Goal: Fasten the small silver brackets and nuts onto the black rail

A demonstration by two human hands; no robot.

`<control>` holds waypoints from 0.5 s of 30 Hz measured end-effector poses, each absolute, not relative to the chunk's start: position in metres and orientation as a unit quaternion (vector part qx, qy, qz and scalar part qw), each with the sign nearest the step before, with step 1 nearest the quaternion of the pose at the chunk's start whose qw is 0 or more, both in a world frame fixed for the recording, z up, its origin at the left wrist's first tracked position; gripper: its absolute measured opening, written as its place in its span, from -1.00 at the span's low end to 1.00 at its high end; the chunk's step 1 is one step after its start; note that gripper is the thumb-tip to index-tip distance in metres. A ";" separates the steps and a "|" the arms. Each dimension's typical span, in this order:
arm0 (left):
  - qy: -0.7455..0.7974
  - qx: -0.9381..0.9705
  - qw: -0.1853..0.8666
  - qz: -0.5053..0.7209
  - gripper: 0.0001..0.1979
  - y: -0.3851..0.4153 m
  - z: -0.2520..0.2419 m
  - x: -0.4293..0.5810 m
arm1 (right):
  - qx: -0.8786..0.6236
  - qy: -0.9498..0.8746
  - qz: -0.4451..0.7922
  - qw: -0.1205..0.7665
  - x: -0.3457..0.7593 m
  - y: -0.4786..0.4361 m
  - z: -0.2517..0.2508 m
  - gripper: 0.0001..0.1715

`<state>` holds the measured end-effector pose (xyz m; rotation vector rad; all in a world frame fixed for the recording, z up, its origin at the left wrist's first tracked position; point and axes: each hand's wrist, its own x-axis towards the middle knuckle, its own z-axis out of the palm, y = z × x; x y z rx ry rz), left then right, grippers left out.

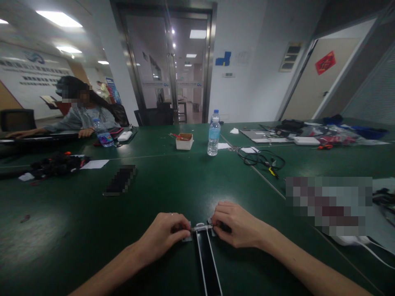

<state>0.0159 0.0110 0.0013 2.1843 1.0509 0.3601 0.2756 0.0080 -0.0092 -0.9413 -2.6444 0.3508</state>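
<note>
A long, narrow black strip with white edges [209,263] lies on the green table, running from the bottom of the view up between my hands. Across its far end sits a short, shiny crosspiece [202,227]. My left hand [169,231] pinches the crosspiece's left end between thumb and fingers. At its right end my right hand [236,225] is closed in a similar pinch. Small pale pieces show by the fingertips of both hands, too small and partly hidden to name.
A phone [120,180] lies ahead to the left. Farther off stand a water bottle [213,137] and a small open box [184,142]. Black cables [262,159] sprawl right of the bottle. Another person [89,111] sits at the far left.
</note>
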 end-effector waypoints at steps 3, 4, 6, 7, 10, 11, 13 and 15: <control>0.410 0.839 0.330 0.139 -0.87 0.011 0.000 0.016 | -0.329 -0.923 0.121 0.160 0.275 0.008 -0.010 -0.92; 0.412 0.840 0.325 0.138 -0.87 0.011 0.000 0.017 | -0.328 -0.923 0.119 0.161 0.274 0.008 -0.010 -0.93; 0.413 0.843 0.316 0.138 -0.88 0.010 0.000 0.018 | -0.328 -0.924 0.114 0.163 0.274 0.008 -0.010 -0.94; 0.412 0.844 0.313 0.140 -0.88 0.009 -0.001 0.018 | -0.328 -0.923 0.113 0.166 0.274 0.008 -0.011 -0.95; 0.411 0.842 0.317 0.149 -0.88 0.007 -0.003 0.019 | -0.331 -0.921 0.118 0.170 0.273 0.008 -0.011 -0.95; 0.411 0.840 0.319 0.154 -0.88 0.007 -0.004 0.020 | -0.331 -0.920 0.120 0.171 0.273 0.008 -0.011 -0.95; 0.410 0.838 0.320 0.165 -0.88 0.006 -0.007 0.020 | -0.331 -0.920 0.124 0.168 0.272 0.007 -0.011 -0.94; 0.405 0.840 0.314 0.175 -0.88 0.006 -0.010 0.019 | -0.334 -0.920 0.123 0.163 0.274 0.007 -0.008 -0.94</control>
